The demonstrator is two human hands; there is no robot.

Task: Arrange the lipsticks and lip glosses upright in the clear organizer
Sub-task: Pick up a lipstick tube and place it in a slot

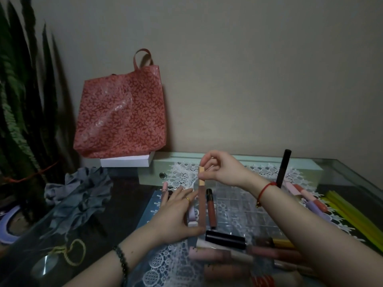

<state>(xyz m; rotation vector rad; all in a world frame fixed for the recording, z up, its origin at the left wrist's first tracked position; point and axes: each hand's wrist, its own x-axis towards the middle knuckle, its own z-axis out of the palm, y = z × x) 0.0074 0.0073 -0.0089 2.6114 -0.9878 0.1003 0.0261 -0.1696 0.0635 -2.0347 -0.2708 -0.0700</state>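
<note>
**Setting a gloss tube into the clear organizer**

My right hand (219, 169) pinches the tan cap of a tall mauve lip gloss (201, 200) between thumb and fingertips, holding it upright over the left side of the clear organizer (244, 206). My left hand (176, 216) is spread open, fingers loosely extended, resting against the organizer's left edge beside the tube; it grips nothing that I can make out. Just right of my tube stands a brown gloss with a black cap (211, 208), and a black-capped tube (283, 168) stands upright at the far right. More lipsticks lie flat near me, including a black one (226, 239), on the lace mat (178, 264). A red floral bag (122, 112) leans against the wall.
</note>
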